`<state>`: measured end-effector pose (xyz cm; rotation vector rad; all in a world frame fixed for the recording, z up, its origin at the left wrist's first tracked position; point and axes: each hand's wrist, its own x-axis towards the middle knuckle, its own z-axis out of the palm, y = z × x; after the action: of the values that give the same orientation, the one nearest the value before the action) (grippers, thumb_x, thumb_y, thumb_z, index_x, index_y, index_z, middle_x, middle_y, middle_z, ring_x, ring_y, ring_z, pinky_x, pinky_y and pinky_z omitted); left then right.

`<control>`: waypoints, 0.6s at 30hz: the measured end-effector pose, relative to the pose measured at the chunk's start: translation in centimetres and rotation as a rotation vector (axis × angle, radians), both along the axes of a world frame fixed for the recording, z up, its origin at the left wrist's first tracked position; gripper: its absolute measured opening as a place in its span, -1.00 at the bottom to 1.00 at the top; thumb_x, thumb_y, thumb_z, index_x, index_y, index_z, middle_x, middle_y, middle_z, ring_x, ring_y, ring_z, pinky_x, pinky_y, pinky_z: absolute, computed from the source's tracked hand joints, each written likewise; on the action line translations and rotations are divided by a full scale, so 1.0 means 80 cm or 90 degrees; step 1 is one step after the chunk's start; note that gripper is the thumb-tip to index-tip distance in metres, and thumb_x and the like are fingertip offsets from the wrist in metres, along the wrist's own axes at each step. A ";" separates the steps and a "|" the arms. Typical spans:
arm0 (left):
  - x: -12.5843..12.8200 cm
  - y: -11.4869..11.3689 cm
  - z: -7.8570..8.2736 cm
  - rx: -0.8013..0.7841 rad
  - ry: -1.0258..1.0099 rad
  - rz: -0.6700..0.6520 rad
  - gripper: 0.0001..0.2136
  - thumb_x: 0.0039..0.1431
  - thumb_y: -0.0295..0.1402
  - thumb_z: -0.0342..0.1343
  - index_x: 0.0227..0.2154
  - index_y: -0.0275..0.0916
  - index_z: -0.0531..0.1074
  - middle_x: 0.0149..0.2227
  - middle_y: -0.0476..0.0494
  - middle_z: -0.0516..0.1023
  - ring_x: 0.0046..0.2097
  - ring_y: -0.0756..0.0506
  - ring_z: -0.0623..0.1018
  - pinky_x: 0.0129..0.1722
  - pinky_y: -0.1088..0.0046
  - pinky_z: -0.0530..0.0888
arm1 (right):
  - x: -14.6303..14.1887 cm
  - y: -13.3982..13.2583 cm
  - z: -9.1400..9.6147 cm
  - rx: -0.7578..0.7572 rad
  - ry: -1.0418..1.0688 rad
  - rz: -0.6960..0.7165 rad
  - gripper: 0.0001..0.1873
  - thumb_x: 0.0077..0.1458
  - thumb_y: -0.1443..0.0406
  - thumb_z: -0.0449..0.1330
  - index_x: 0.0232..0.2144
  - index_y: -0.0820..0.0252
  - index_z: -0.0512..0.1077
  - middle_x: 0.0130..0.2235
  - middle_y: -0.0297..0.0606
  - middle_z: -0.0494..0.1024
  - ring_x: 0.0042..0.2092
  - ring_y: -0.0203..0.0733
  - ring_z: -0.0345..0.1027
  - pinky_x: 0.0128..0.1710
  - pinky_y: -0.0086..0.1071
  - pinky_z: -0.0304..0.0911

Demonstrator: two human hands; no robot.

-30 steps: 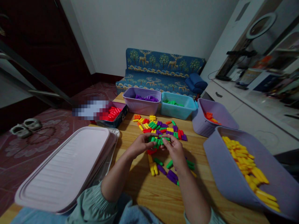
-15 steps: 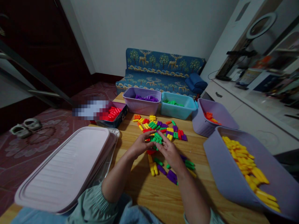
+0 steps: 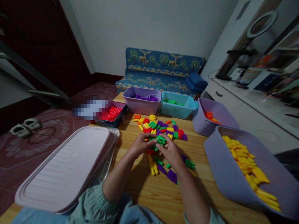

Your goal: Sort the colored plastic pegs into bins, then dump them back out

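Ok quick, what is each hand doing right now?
Left hand: closed around a bunch of green pegs.
Right hand: fingers closed on the same green pegs.

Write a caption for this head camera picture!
The left hand and right hand cup green pegs at a mixed pile on a wooden table, sorted tubs around.

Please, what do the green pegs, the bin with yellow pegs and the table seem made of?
The green pegs, held between left hand and right hand: likely hard plastic, uniform bright colour, smooth rounded shape. The bin: probably moulded plastic, matte lilac, thin even walls. The table: wood or wood-look laminate, with visible grain lines; I cannot tell which.
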<state>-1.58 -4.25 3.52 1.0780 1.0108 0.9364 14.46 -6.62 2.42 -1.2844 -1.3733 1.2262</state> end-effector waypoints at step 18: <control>0.000 0.003 -0.006 -0.048 -0.161 -0.014 -0.49 -0.17 -0.43 0.31 -0.07 -0.32 0.40 -0.27 -0.15 0.58 -0.28 -0.07 0.55 -0.19 0.40 0.43 | 0.002 0.004 -0.001 -0.112 0.185 -0.050 -0.38 -0.18 0.12 0.34 -0.04 0.19 0.37 -0.23 -0.22 0.53 -0.37 -0.26 0.46 -0.38 -0.36 0.41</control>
<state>-1.57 -3.99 3.02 0.8803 0.8173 0.9819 14.61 -6.29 2.31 -1.2104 -1.0173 1.4396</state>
